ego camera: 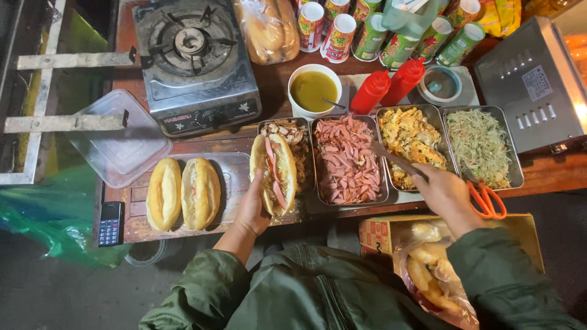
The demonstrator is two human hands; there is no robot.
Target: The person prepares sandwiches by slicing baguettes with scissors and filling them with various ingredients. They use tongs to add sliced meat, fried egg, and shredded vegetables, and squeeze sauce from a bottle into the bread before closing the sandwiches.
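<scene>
An opened bread roll [274, 174], filled with pink sausage strips, is cupped from below in the left hand [252, 208], whose fingers are curled about its underside; it is held over the near edge of the wooden table [202, 145], just beside the tray of dark chopped filling [296, 145]; the right hand [445, 194] is closed around a pair of tongs [397, 162], whose tips are reaching over the tray of yellow scrambled egg [411, 142]; between those two trays a tray of sliced pink sausage [348, 160] is set, and a tray of pale shredded vegetables [480, 145] lies furthest right; orange-handled scissors [488, 200] are seen just beside the right hand; two more filled rolls [182, 193] are laid side by side on a clear tray at the left; a gas burner [192, 58], a cup of yellow sauce [313, 90] and two red squeeze bottles [387, 88] are placed further back.
</scene>
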